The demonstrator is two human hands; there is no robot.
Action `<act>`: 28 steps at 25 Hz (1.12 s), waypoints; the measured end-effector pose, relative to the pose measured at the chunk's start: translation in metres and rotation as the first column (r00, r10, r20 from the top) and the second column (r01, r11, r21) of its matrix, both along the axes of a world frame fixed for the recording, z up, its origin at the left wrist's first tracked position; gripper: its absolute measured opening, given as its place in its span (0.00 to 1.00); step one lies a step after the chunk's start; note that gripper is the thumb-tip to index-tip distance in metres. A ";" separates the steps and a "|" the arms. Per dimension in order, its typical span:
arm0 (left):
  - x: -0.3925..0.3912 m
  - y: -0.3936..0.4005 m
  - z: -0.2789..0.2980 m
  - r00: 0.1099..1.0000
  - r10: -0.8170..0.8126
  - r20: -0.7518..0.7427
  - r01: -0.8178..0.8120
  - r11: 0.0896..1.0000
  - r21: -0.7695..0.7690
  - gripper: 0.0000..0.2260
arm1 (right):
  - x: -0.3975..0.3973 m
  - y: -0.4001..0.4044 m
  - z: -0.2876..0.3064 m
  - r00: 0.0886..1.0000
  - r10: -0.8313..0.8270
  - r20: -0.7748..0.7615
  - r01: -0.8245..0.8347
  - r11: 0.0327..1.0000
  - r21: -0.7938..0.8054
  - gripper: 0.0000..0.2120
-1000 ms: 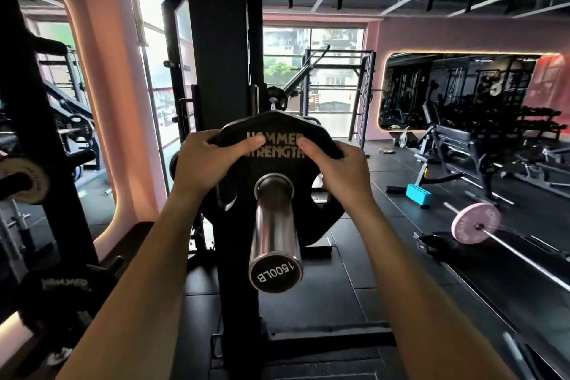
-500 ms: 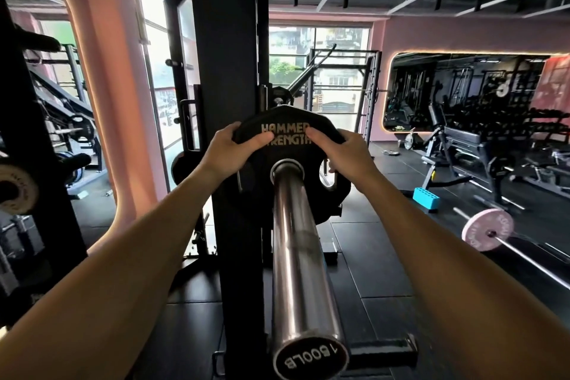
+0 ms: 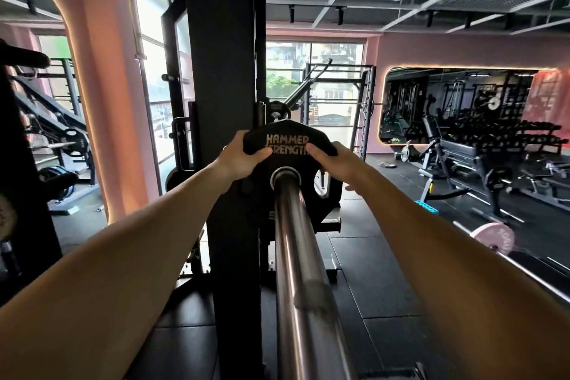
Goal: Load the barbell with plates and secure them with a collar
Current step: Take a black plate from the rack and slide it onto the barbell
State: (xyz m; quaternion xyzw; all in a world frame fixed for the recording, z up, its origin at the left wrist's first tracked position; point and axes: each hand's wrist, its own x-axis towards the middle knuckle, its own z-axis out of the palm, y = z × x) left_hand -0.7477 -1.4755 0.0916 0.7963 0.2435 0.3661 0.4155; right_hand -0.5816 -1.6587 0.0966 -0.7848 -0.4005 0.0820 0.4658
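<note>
So far, one black Hammer Strength plate (image 3: 287, 176) sat threaded on the barbell sleeve (image 3: 296, 256), far down the chrome near the rack upright (image 3: 225, 102); whether it was seated against the shoulder could not be told. No collar was visible, so I judged securing, and perhaps more plates, remained. The left hand (image 3: 243, 157) gripped the plate's upper left rim, thumb across the lettered face, fingers curled behind. The right hand (image 3: 336, 160) clasped the upper right rim likewise, its fingertips hidden behind the plate.
</note>
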 end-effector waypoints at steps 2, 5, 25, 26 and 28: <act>0.000 -0.010 0.002 0.998 0.056 -0.029 -0.055 0.998 0.041 0.28 | -0.007 0.001 0.001 0.994 -0.082 0.067 0.085 0.996 -0.037 0.37; -0.010 -0.027 0.007 0.937 0.250 -0.246 -0.196 0.955 0.223 0.32 | -0.029 -0.011 0.007 0.959 -0.188 0.211 0.231 0.952 -0.202 0.37; -0.276 -0.103 0.031 0.794 0.288 -0.535 -0.128 0.940 0.316 0.13 | -0.240 -0.092 0.070 0.793 0.397 0.462 -0.356 0.918 -0.177 0.11; -0.293 -0.102 0.027 0.797 0.294 -0.528 -0.146 0.942 0.303 0.13 | -0.254 -0.090 0.071 0.784 0.413 0.462 -0.368 0.910 -0.190 0.11; -0.325 -0.100 0.022 0.775 0.299 -0.556 -0.153 0.944 0.293 0.11 | -0.280 -0.082 0.073 0.766 0.444 0.465 -0.386 0.896 -0.220 0.12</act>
